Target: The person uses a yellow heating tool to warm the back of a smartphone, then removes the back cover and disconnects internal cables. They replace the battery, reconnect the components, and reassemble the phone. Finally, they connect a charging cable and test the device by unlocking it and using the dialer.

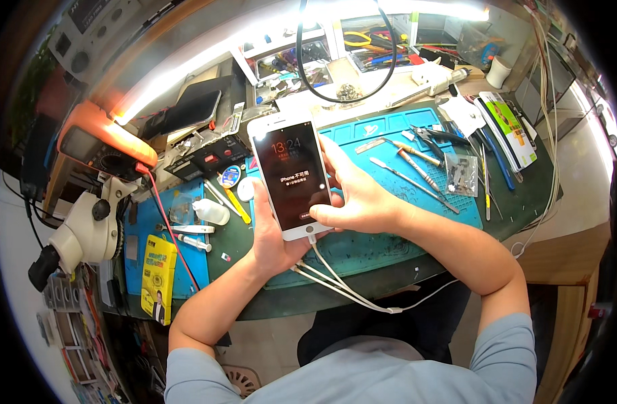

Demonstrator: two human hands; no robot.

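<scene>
A white-framed smartphone (291,176) is held upright above the bench, its dark screen lit with a clock and a short message. My left hand (271,232) is wrapped round its lower left edge, fingers behind it. My right hand (352,192) grips the right edge, with the thumb over the lower part of the screen; its other fingers are partly hidden behind the phone. A white charging cable (320,254) is plugged into the phone's bottom end. It joins other white leads at a small splitter (393,310) hanging over the bench's front edge.
Beneath lies a blue repair mat (369,252) with tweezers, a brush (418,168), pliers (439,137) and a small bag of parts (462,175). To the left are an orange multimeter (103,145), a white microscope arm (86,229), a bottle (212,212) and a yellow box (159,277).
</scene>
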